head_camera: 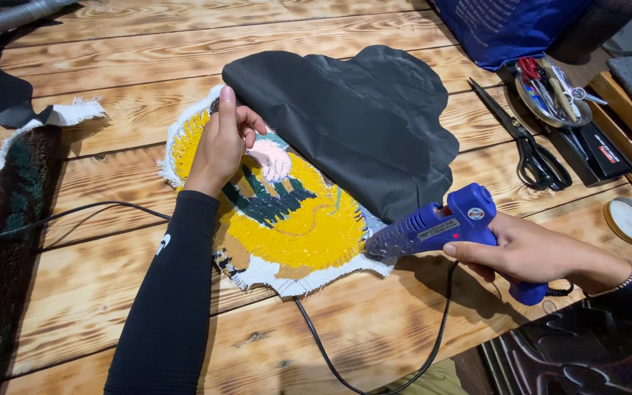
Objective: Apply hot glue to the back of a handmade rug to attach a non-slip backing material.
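The left hand [222, 143] pinched the near-left edge of the black, scallop-edged backing fabric [360, 121], thumb and fingers closed on the cloth where it met the rug. The fabric lay folded back, away from the person, covering the far part of the yellow, green and pink tufted rug piece with a white woven border [294, 219]. The rug lay reverse side up on the scorched-grain wooden plank table [374, 322].

The right hand [528, 252] was closed around the handle of the blue hot-glue gun [448, 223]. The nozzle pointed left and stood at the right edge of the rug, just below the fold of the fabric. Whether the tip touched the rug could not be told. The gun's black power cord [433, 344] ran down from the handle and under the rug's near edge.

Black-handled scissors [528, 143] lay well to the right of the fabric. A round metal tray of small tools [554, 91] stood beyond them. A second tufted piece with dark pile [9, 219] lay at the table's left edge.
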